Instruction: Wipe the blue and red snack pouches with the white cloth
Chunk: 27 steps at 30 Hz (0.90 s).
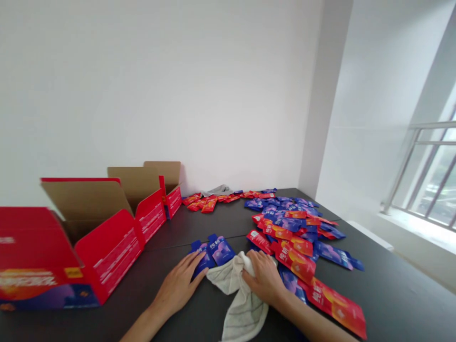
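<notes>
My left hand point(180, 283) lies flat with fingers stretched out on a blue sachet point(200, 254) on the dark table point(392, 294); a second blue sachet point(221, 248) lies just beyond it. My right hand point(262, 277) is closed around a bunched white cloth point(238, 294) that trails toward the near edge. Red sachets point(295, 260) and more blue ones point(335, 254) lie right beside that hand.
A large heap of red and blue sachets point(288, 218) spreads over the table's right and back. Open red cardboard boxes point(107, 247) stand at the left, with a further one point(167, 192) behind. A grey cloth point(217, 190) lies by the wall. A window with a railing point(423, 175) is at the right.
</notes>
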Each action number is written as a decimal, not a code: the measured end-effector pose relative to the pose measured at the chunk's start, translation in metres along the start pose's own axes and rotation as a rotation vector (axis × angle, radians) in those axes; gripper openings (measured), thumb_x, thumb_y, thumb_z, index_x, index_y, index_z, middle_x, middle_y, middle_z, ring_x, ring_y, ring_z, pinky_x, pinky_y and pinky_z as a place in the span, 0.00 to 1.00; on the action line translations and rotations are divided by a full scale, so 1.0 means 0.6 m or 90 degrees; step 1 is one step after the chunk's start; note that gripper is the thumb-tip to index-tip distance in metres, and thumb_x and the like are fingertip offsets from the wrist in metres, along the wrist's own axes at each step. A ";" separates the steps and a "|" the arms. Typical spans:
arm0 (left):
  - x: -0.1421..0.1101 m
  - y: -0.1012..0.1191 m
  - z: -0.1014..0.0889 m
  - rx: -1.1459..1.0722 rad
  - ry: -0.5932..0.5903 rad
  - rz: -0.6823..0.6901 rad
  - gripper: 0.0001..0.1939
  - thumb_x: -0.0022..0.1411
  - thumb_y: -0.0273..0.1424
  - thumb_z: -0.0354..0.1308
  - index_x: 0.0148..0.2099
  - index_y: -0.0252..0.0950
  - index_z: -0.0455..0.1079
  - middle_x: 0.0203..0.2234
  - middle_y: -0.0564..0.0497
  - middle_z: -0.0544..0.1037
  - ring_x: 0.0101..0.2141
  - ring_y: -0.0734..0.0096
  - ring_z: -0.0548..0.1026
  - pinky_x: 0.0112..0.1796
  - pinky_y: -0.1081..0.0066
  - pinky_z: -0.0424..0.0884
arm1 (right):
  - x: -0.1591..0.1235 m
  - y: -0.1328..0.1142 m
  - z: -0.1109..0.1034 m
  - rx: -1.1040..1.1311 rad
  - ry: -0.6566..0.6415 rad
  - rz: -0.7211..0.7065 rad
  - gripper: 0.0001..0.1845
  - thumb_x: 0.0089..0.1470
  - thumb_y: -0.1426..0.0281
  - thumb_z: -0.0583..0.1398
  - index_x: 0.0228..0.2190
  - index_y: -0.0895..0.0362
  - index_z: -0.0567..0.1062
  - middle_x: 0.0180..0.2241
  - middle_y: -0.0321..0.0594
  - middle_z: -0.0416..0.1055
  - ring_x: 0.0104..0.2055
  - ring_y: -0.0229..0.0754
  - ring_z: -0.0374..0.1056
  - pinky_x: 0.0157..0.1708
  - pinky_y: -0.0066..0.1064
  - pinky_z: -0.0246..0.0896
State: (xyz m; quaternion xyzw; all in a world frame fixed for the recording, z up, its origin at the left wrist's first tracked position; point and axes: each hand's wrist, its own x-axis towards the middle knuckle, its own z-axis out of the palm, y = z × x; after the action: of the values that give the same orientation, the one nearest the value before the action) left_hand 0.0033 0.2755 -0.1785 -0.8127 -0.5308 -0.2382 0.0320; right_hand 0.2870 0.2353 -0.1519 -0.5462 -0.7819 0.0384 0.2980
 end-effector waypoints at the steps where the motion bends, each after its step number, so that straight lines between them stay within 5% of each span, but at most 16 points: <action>1: 0.000 0.003 -0.004 0.000 0.000 0.001 0.25 0.66 0.46 0.47 0.60 0.42 0.64 0.57 0.48 0.70 0.58 0.59 0.66 0.58 0.55 0.62 | 0.000 -0.001 -0.002 -0.005 0.000 -0.001 0.08 0.55 0.67 0.57 0.37 0.55 0.68 0.37 0.40 0.71 0.43 0.46 0.65 0.43 0.33 0.52; 16: -0.034 -0.024 -0.038 -0.128 -0.035 0.014 0.22 0.63 0.29 0.45 0.57 0.42 0.69 0.55 0.52 0.72 0.57 0.62 0.68 0.59 0.58 0.60 | -0.003 0.007 -0.014 -0.019 -0.029 -0.032 0.10 0.56 0.63 0.57 0.38 0.55 0.68 0.38 0.40 0.70 0.43 0.46 0.65 0.42 0.33 0.53; 27: -0.106 -0.016 -0.070 -0.283 -0.104 0.005 0.16 0.62 0.29 0.50 0.48 0.47 0.73 0.55 0.53 0.72 0.56 0.62 0.69 0.57 0.62 0.62 | -0.004 0.009 -0.011 0.020 -0.032 -0.033 0.10 0.55 0.65 0.58 0.39 0.55 0.69 0.37 0.39 0.70 0.43 0.47 0.65 0.43 0.34 0.53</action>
State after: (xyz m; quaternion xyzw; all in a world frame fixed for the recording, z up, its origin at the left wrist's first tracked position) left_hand -0.0404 0.2133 -0.1702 -0.8183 -0.4630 -0.2827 -0.1899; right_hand 0.2952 0.2335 -0.1494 -0.5198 -0.8025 0.0566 0.2874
